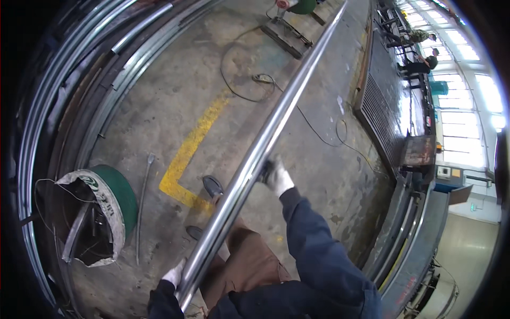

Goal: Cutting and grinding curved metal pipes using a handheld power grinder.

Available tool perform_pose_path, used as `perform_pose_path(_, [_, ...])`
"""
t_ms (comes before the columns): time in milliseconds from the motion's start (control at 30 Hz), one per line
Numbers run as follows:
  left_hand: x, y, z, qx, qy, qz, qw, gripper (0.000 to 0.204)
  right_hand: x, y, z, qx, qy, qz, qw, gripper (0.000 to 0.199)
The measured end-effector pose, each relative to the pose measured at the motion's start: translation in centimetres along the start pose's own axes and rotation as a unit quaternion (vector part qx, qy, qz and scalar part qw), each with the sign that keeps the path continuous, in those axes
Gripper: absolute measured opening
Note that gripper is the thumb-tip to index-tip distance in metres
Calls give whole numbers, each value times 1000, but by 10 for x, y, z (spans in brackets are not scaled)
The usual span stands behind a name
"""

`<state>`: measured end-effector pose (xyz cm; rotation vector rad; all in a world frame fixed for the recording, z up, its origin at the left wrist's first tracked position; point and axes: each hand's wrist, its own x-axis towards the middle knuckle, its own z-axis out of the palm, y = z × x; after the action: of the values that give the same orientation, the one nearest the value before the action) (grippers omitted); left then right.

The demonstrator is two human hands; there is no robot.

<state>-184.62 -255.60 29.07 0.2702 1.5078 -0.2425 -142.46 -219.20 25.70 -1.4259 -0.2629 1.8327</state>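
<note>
A long shiny metal pipe point(260, 148) runs slantwise across the view, from near my body at the bottom up to the far top right. A lengthwise line along its near part may be a seam or a second pipe beside it; I cannot tell which. My left hand point(174, 273), in a white glove, grips the near end from its left side. Farther along, my right hand point(277, 178), gloved in white with dark fingers, holds the pipe from the right. The pipe hides part of the fingers of both hands.
At left stands a green drum point(118, 194) with scrap inside, beside a thin rod point(143, 207) on the floor. Metal stock point(130, 80) lines the left. A cable point(225, 74) crosses the floor. On the right are a grated steel bench point(380, 106) and distant people point(422, 65).
</note>
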Motion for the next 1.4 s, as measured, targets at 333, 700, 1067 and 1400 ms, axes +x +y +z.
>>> perform_pose_path(333, [-36,-26,-32,5,24,23,999,88,74,-60,72,129,-23,-35,991,79])
perform_pose_path(700, [-86,-129,-104,77,77,-59,992,92,-1,86,136,149,5,-36,988,78])
perform_pose_path(1067, [2,-406,-211,88,128,-95,983,99,-86,344,207,134,32,92,986,90])
perform_pose_path(1400, [182,-389,-233,80,138,30,987,101,-63,508,220,106,58,191,974,64])
